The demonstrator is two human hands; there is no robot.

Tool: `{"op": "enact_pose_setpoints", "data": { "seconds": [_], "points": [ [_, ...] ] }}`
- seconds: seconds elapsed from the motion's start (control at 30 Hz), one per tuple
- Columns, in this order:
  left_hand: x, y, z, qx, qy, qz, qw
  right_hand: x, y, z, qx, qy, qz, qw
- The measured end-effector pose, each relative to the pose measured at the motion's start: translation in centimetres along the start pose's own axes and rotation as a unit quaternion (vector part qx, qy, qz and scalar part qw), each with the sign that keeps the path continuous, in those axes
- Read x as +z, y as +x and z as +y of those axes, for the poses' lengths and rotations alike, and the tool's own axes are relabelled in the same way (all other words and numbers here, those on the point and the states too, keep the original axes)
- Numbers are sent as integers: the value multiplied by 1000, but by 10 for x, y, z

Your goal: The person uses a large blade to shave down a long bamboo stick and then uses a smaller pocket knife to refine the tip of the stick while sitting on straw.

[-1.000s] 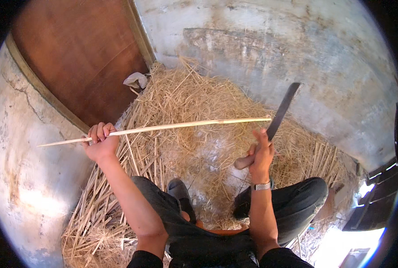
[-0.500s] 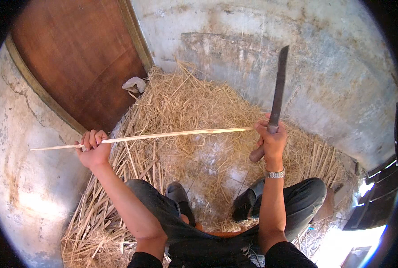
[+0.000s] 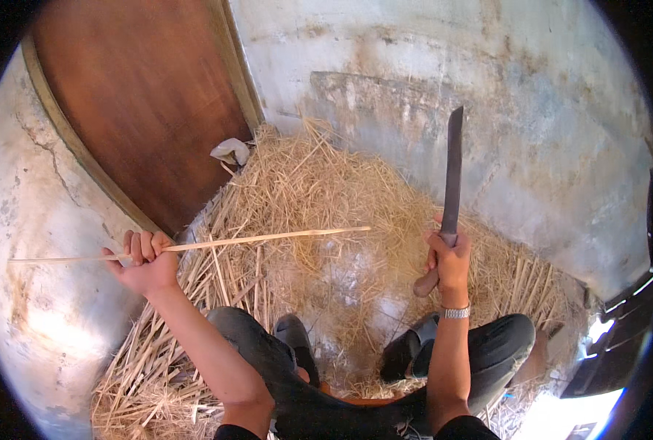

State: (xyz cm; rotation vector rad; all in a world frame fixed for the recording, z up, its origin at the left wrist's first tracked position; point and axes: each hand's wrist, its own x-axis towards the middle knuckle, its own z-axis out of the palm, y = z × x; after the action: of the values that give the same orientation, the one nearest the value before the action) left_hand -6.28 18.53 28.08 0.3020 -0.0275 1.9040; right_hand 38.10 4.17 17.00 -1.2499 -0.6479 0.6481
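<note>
1. nearest: the person squats, dark trousers [image 3: 502, 352] and dark shoes [image 3: 407, 352] at the bottom, a wristwatch [image 3: 456, 312] on the right wrist.
2. left hand [image 3: 145, 258], mid-left: fingers curled shut round a thin pale stick [image 3: 268, 238], gripped well in from its left end. the stick lies roughly level, left tip out over the plastered wall [image 3: 33, 330], right tip free over the straw pile [image 3: 319, 198].
3. the stick looks light, dry and fairly stiff, prob whippy at the free end; smooth, so it could turn in the fist. a grip nearer the worked end would likely steady it.
4. right hand [image 3: 449, 258], mid-right: fist closed on the handle of a long dark blade [image 3: 453, 172], held near upright, tip far, well apart from the stick.
5. the blade looks heavy, rigid, edge-hazardous; take by the handle only.
6. farther: a crumpled white bag [image 3: 231, 151] lies at the foot of a brown wooden door [image 3: 143, 103], w/ a stained concrete wall [image 3: 488, 66] beyond.
</note>
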Motion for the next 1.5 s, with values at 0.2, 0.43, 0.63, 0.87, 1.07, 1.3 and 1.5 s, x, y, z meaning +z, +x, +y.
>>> {"op": "enact_pose_setpoints", "data": {
  "seconds": [0.2, 0.43, 0.63, 0.87, 1.07, 1.3, 1.5],
  "points": [
    [-20, 13, 15, -83, -82, -134, 984, 17, -1, 12, -13, -65, 16, 998],
    [-24, 15, 25, -112, -134, -147, 974, 37, 0, 18, -63, -58, 53, 995],
    [-20, 13, 26, -129, -127, -169, 969, 35, 4, 14, -58, -29, 55, 996],
    [-8, 4, 20, -127, -94, -179, 971, 33, 4, 14, -22, 1, -46, 999],
    [-3, 1, 5, -105, -74, -185, 974, 46, 0, 13, -6, 38, -49, 998],
    [3, -9, -24, -110, -58, -208, 970, 58, -22, 10, 41, 98, -107, 989],
    [9, -28, -74, -109, 17, -182, 977, 100, -60, -12, 69, 125, -212, 967]
  ]
}}
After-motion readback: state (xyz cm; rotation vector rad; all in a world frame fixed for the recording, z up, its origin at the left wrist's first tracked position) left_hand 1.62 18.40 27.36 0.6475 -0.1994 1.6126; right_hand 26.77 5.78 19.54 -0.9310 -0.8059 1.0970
